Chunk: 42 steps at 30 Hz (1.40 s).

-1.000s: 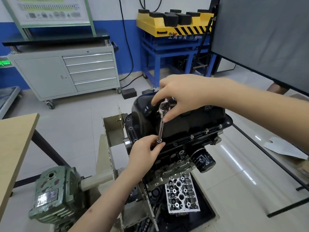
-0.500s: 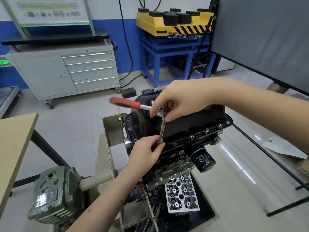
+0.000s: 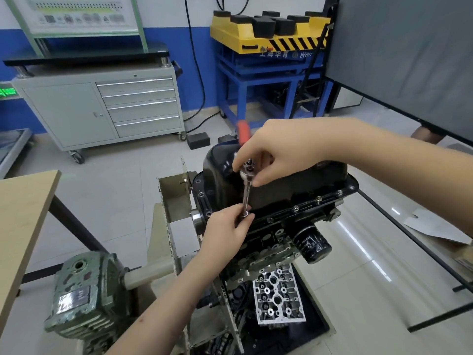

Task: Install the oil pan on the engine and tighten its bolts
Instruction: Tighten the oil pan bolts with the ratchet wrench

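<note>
At nine o'clock from the engine sits one green gearbox [image 3: 84, 298] on the stand. A wooden counter [image 3: 23, 221] edge is beside it.

The left hand [image 3: 225, 231] comes up from six o'clock. Its fingers are curled and pinch the bottom end of one shiny ratchet wrench [image 3: 246, 190], right where the socket meets a bolt on the pan's near rim. I think it keeps the socket from slipping off.

The black oil pan [image 3: 294, 185] sits on top of the upside-down engine [image 3: 266, 242], in the middle of the room. It looks hard, stiff and heavy, and its shiny paint may be slippery. The rim is the best place to hold it. The wrench is stiff steel; the red handle [image 3: 241, 135], poking out toward twelve o'clock, is the part made for gripping.

The right hand [image 3: 273, 152] reaches in from three o'clock. Its fingers are bent and pinch the wrench head at the top.

Along the near rim toward three o'clock I count about four bolts [image 3: 318, 199] sticking up; more may be hidden. One black oil filter [image 3: 312, 245] hangs at four o'clock.
</note>
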Motion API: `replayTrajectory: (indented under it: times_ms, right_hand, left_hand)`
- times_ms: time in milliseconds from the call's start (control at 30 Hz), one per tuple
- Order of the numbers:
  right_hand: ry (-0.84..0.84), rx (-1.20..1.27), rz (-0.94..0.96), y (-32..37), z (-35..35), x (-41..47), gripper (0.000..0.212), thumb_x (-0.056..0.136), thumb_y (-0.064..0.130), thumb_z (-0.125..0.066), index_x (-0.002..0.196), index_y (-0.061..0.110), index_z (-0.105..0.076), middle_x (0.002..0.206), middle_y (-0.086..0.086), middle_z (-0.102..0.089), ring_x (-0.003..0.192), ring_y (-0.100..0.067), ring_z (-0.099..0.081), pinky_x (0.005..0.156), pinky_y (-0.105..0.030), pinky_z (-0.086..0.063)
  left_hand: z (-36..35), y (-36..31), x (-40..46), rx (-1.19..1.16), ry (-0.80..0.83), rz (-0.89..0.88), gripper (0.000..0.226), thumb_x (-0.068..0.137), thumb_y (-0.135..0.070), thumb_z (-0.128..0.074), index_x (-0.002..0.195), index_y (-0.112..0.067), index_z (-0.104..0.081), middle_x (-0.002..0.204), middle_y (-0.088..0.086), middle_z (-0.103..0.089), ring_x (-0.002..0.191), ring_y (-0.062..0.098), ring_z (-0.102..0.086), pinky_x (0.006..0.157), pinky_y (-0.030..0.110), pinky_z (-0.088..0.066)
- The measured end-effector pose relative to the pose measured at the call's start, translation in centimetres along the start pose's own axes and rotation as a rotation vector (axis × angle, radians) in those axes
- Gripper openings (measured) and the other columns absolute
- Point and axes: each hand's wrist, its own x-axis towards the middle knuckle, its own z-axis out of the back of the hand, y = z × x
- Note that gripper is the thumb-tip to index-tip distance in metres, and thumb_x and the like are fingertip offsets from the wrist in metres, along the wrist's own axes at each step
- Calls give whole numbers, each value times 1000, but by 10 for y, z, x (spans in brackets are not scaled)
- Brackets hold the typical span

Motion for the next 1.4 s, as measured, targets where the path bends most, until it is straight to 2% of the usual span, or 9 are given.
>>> replayTrajectory:
  times_ms: [133, 267, 433, 567, 733, 833, 1000, 1233, 1400]
  right_hand:
    - [53, 39, 16, -6, 3, -4, 45, 80, 25, -68, 121, 37, -56, 81, 25, -51, 67, 21, -48, 69, 0, -37]
    - [-5, 0, -26, -7, -1, -1, 38, 75, 45, -68, 108, 28, -60, 68, 17, -57, 66, 17, -51, 60, -2, -37]
    - [-82, -103, -95, 1, -10, 4, 44, 74, 64, -48, 86, 23, -55, 50, 7, -56, 53, -11, -60, 54, -27, -46]
    - [-117, -74, -47, 2, -8, 3, 35, 82, 48, -57, 107, 25, -62, 63, 21, -43, 59, 3, -42, 63, -25, -39]
    - [27, 45, 9, -3, 1, 1, 45, 82, 25, -65, 124, 35, -54, 88, 16, -56, 71, 10, -50, 66, -5, -38]
    - [16, 14, -8, -4, 0, 5, 40, 80, 36, -66, 118, 32, -57, 80, 14, -61, 69, 6, -53, 61, -8, -39]
    - [-64, -53, -125, 3, -9, 5, 44, 75, 61, -55, 87, 19, -58, 43, 6, -58, 36, -3, -53, 49, -21, -44]
    - [-95, -56, -75, 7, -5, 2, 32, 80, 46, -62, 106, 27, -64, 61, 21, -47, 57, 3, -47, 56, -19, -39]
    - [28, 58, -23, 2, 2, -4, 45, 79, 22, -68, 121, 36, -57, 88, 15, -63, 76, -1, -57, 74, -12, -40]
  left_hand:
    - [0, -2, 2, 29, 34, 3, 20, 86, -21, -61, 103, -12, -67, 82, 3, -69, 77, 19, -64, 77, 37, -53]
    - [2, -2, -1, 34, -15, -18, 4, 82, -21, -65, 81, -17, -65, 75, -6, -65, 76, 9, -61, 73, 28, -50]
    - [3, -1, -1, 95, -72, -4, 12, 80, -27, -67, 74, -20, -60, 75, -7, -56, 73, 9, -55, 67, 19, -42]
    - [3, 1, -1, 119, -58, -53, 17, 83, -23, -64, 72, -10, -62, 68, -2, -58, 67, 13, -54, 61, 16, -37]
    - [6, 0, 2, 144, 5, -116, 14, 86, -21, -61, 87, -10, -68, 74, -1, -62, 69, 13, -58, 62, 14, -40]
    - [5, 1, 1, 142, 20, -99, 15, 87, -22, -58, 91, -10, -66, 82, 0, -63, 74, 13, -59, 68, 23, -46]
    - [3, 0, -3, 126, -82, -43, 12, 83, -25, -64, 82, -14, -63, 73, -12, -52, 70, 5, -52, 64, 11, -39]
    - [7, -3, -1, 74, -44, 8, 17, 82, -23, -65, 68, -19, -58, 65, -1, -65, 68, 16, -61, 69, 39, -50]
    - [9, 0, 3, 86, 34, -52, 14, 85, -21, -62, 89, -9, -67, 74, 4, -69, 74, 21, -64, 73, 43, -52]
